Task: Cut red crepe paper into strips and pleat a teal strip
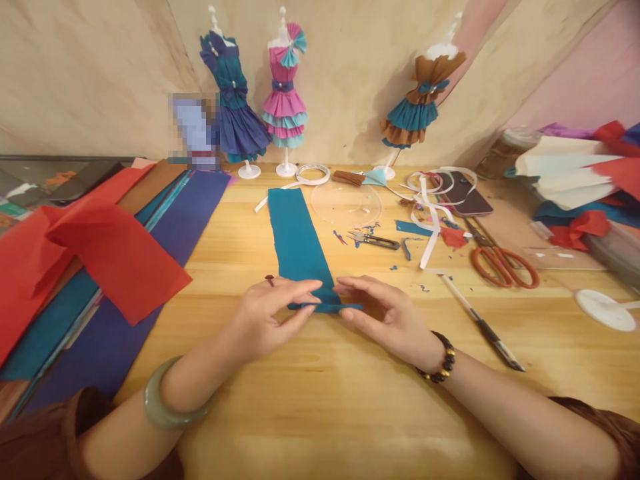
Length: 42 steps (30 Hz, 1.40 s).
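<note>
A long strip of teal crepe paper (300, 230) lies lengthwise on the table in front of me. Its near end is folded into a narrow raised pleat between my hands. My left hand (273, 310) pinches the left part of this fold between thumb and fingers. My right hand (383, 310) curves round the fold's right end, thumb on the near side and fingers beyond; its exact contact with the paper is partly hidden. Beyond the strip's right edge lie thread snips (375, 240) among small paper scraps.
Coloured crepe sheets, including a red one (117, 260), are piled at left. Three mini dress forms, one in a pink dress (284, 100), stand along the wall. To the right are orange-handled scissors (505, 267), a pen (483, 323), white ribbon (430, 233), a phone (465, 193) and tape (313, 175).
</note>
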Each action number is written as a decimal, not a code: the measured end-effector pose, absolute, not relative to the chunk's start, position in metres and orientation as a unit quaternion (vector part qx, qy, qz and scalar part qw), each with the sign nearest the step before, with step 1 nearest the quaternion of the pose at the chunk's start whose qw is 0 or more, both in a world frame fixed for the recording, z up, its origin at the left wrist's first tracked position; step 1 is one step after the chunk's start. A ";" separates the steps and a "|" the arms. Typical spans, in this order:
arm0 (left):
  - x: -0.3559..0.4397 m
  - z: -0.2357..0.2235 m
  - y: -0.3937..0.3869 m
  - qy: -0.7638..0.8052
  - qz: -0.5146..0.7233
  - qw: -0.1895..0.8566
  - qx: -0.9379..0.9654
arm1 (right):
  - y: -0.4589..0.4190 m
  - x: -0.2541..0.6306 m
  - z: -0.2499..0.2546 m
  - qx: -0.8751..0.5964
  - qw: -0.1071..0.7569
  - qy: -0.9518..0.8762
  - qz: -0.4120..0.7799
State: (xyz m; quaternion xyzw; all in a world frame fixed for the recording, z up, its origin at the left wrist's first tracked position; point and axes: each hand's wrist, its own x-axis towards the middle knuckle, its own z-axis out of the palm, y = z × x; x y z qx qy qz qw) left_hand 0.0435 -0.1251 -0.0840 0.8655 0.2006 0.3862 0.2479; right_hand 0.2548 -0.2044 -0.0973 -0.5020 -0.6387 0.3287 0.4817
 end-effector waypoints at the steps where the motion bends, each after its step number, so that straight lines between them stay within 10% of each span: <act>1: 0.043 -0.085 -0.126 0.168 0.391 0.213 0.880 | -0.204 0.255 -0.096 -0.491 0.470 -0.663 0.315; 16: 0.039 -0.089 -0.125 0.085 0.347 0.109 0.928 | -0.202 0.254 -0.098 -0.449 0.444 -0.744 0.220; 42: 0.047 -0.085 -0.126 0.177 0.327 0.233 0.899 | -0.201 0.251 -0.102 -0.471 0.452 -0.738 0.171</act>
